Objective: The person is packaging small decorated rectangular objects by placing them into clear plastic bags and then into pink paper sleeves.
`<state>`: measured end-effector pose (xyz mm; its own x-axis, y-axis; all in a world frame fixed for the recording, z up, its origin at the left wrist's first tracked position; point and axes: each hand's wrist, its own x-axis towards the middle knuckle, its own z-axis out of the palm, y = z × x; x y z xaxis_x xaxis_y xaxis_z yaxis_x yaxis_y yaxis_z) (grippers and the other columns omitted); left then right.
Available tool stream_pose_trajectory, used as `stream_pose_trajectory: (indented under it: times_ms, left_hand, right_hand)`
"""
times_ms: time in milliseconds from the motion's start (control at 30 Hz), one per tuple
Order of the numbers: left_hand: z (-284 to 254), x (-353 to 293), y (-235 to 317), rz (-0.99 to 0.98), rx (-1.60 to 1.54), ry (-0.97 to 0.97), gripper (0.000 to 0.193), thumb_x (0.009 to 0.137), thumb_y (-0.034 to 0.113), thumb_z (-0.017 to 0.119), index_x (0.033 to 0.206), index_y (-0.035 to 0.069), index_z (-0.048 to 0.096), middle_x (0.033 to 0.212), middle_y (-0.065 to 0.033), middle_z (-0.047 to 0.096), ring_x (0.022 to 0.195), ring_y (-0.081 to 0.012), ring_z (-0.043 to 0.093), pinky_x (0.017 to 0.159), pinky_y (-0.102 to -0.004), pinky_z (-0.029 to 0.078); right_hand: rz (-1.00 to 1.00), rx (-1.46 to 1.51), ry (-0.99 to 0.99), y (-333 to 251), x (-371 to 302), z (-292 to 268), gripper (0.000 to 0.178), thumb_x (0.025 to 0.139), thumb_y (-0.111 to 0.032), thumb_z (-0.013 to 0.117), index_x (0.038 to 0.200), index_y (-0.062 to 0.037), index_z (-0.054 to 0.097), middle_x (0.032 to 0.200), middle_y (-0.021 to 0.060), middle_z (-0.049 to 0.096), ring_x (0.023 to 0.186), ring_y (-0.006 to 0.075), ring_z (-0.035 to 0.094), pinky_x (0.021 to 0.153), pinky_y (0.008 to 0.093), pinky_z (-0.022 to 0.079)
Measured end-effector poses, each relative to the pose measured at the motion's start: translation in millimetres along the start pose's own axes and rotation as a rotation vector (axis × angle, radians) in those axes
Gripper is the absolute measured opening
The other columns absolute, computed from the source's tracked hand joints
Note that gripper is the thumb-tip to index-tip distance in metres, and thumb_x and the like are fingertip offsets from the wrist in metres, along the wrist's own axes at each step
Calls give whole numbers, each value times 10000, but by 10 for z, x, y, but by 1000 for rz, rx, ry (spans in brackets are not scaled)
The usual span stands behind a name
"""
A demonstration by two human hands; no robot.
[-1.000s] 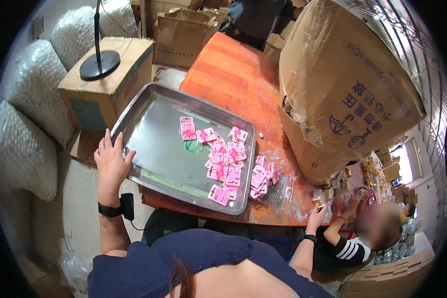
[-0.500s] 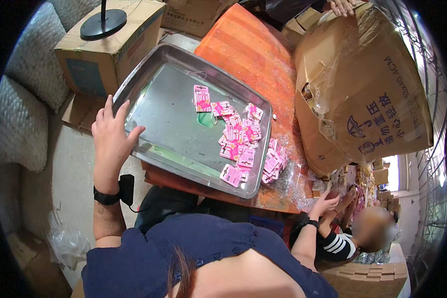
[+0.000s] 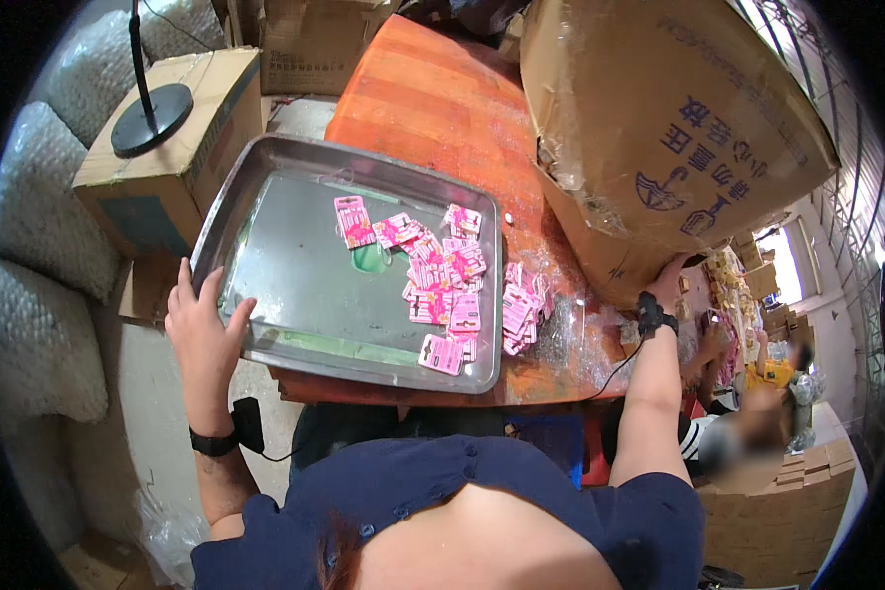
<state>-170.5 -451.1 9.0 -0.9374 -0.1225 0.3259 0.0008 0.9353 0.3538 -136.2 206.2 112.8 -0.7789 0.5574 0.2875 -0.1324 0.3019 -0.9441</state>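
Observation:
A grey metal tray (image 3: 295,359) rests at a slant on the orange tabletop. Pink printed cards (image 3: 433,285) with hanging slots lie in a loose heap toward its right side. Beside the tray's left rim is my left hand (image 3: 205,320), fingers spread and thumb out, nothing in its grasp; whether it touches the rim I cannot tell. My right hand (image 3: 665,287) is at the lower corner of a large tilted cardboard box (image 3: 649,128), its fingers mostly hidden by the box edge. More pink cards (image 3: 524,307) are piled on the table outside the tray's right rim.
Clear plastic wrap (image 3: 575,344) covers part of the orange table (image 3: 423,88) near the big box. At the left, a carton (image 3: 157,192) carries a black round stand base (image 3: 152,120), with bubble-wrap bundles (image 3: 44,334) beyond. Another person (image 3: 747,433) sits at the right.
My right hand has moved from beside the table's right end up and forward to the big box's lower corner. My left hand stays by the tray. The view has shifted.

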Motion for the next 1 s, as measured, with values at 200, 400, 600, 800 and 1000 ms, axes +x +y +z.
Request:
stream_pose_trajectory:
  times_ms: [200, 400, 600, 800, 1000]
  left_hand:
    - [11, 56, 59, 13, -7, 0, 546, 779, 353, 760, 1246, 105, 625, 1500, -198, 401, 1286, -384, 441, 1020, -481, 381]
    - [-13, 73, 55, 34, -8, -2, 522, 793, 342, 756, 1240, 107, 624, 1498, -201, 402, 1284, -398, 443, 1025, -491, 382]
    - [29, 66, 19, 50, 21, -3, 513, 809, 356, 748, 1239, 107, 622, 1493, -203, 405, 1265, -396, 460, 1014, -490, 400]
    - [-22, 72, -10, 60, -35, -34, 544, 764, 345, 784, 1238, 134, 621, 1493, -219, 399, 1263, -411, 461, 1009, -503, 400]
    - [-76, 45, 72, 83, -29, -66, 588, 719, 329, 819, 1238, 140, 616, 1485, -240, 398, 1252, -425, 464, 999, -508, 409]
  right_hand:
    - [86, 492, 143, 191, 398, 287, 740, 1013, -548, 394, 1561, -90, 201, 1600, 48, 260, 1429, 244, 283, 1178, 387, 210]
    - [-119, 330, 218, 134, 656, 907, 747, 1027, -537, 388, 1570, -77, 162, 1632, 67, 170, 1466, 218, 195, 1189, 381, 167]
    - [-219, -126, 374, -53, 527, 1739, 1001, 907, -709, 462, 1582, -115, 22, 1637, 168, -91, 1508, 349, -65, 1211, 448, 73]
    - [-147, -40, 370, -262, 440, 2282, 1038, 887, -703, 510, 1571, -75, 47, 1601, 276, -41, 1490, 418, 12, 1196, 496, 125]
    - [-63, 111, 260, -311, 444, 2663, 1051, 885, -694, 532, 1568, -70, 32, 1608, 244, -85, 1498, 371, -22, 1197, 475, 122]
